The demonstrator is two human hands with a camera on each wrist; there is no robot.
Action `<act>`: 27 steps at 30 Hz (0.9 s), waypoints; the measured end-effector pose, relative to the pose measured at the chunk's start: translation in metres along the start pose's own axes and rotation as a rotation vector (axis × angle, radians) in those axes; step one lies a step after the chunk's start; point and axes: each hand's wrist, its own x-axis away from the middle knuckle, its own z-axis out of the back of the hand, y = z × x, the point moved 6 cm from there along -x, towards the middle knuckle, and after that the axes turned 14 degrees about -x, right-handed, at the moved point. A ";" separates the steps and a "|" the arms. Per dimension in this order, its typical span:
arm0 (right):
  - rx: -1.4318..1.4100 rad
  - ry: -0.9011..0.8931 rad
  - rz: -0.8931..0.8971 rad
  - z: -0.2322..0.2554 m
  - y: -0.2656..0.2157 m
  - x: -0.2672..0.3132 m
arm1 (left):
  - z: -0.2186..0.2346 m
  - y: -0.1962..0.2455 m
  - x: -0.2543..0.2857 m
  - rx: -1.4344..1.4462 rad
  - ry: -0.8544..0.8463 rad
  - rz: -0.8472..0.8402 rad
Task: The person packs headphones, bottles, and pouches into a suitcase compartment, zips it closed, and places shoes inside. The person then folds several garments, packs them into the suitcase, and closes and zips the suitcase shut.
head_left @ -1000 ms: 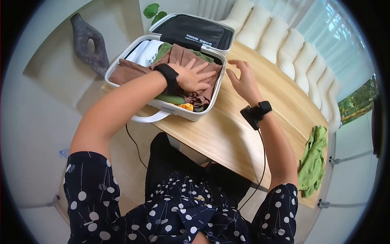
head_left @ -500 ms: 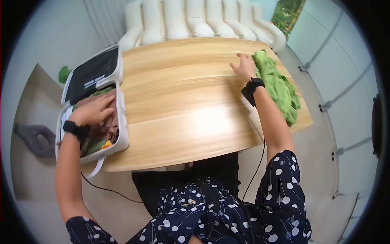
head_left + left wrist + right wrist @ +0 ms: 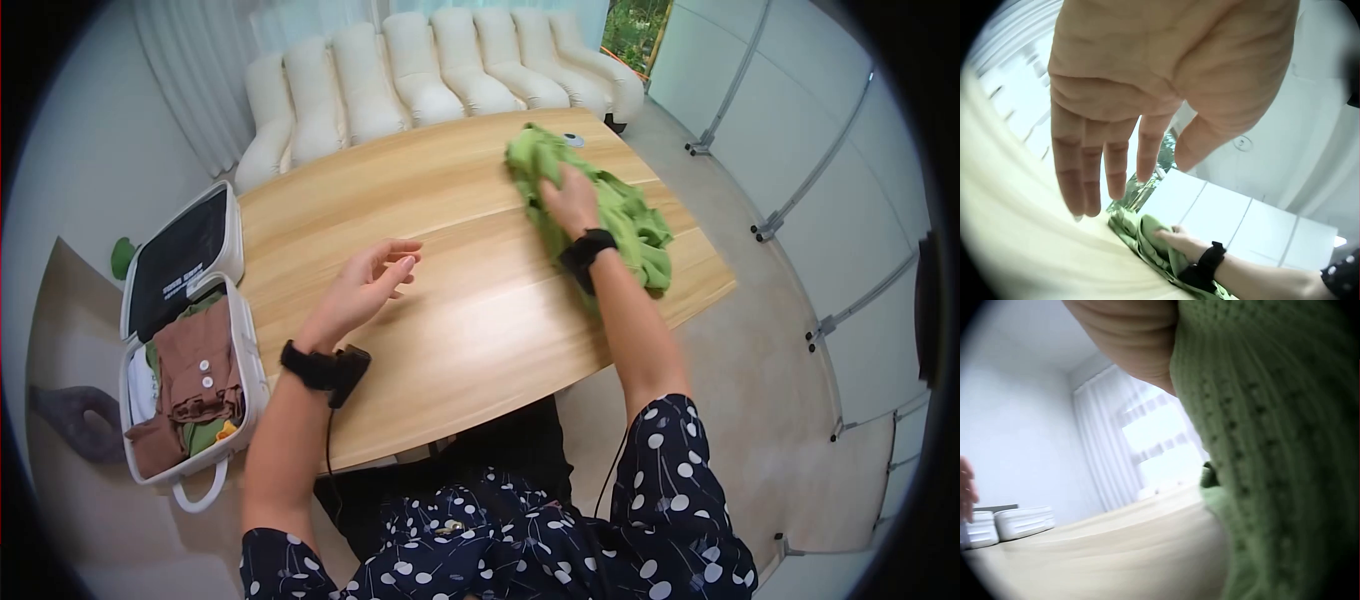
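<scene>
My right hand (image 3: 573, 203) grips a light green knitted garment (image 3: 630, 225) by its upper part, at the right end of the table; folds of cloth hide the fingertips. In the right wrist view the ribbed, holed knit (image 3: 1272, 456) fills the right side, close against the palm. My left hand (image 3: 362, 287) hangs over the middle of the table, holding nothing, fingers loosely bent and spread from the thumb. The left wrist view shows its palm (image 3: 1166, 62) with the garment (image 3: 1147, 237) beyond it. At the left, an open white suitcase (image 3: 252, 372) holds a folded brown garment with buttons (image 3: 200, 365).
Green, white and yellow clothes lie around the brown one in the suitcase. A small round light object (image 3: 573, 140) lies on the wooden table (image 3: 440, 350) behind the green garment. Beyond the table stands a cream sofa (image 3: 410, 75). A cable (image 3: 330, 440) hangs from the left wrist.
My left hand has left the suitcase and moved right over the table. My right hand, earlier beside the green garment, now grips it and has drawn it left. The head view has turned right.
</scene>
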 end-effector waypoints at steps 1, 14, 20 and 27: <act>-0.077 -0.011 0.081 -0.010 -0.029 0.008 | -0.008 -0.020 -0.008 0.243 0.019 0.102; -0.655 -0.696 0.133 -0.115 -0.139 0.062 | -0.005 -0.105 -0.015 1.172 0.517 0.154; -0.452 -0.576 0.141 -0.117 -0.077 0.049 | 0.003 -0.090 -0.014 1.093 0.538 0.170; -0.589 -0.581 -0.004 -0.108 -0.096 0.049 | 0.008 -0.102 -0.011 1.155 0.642 0.166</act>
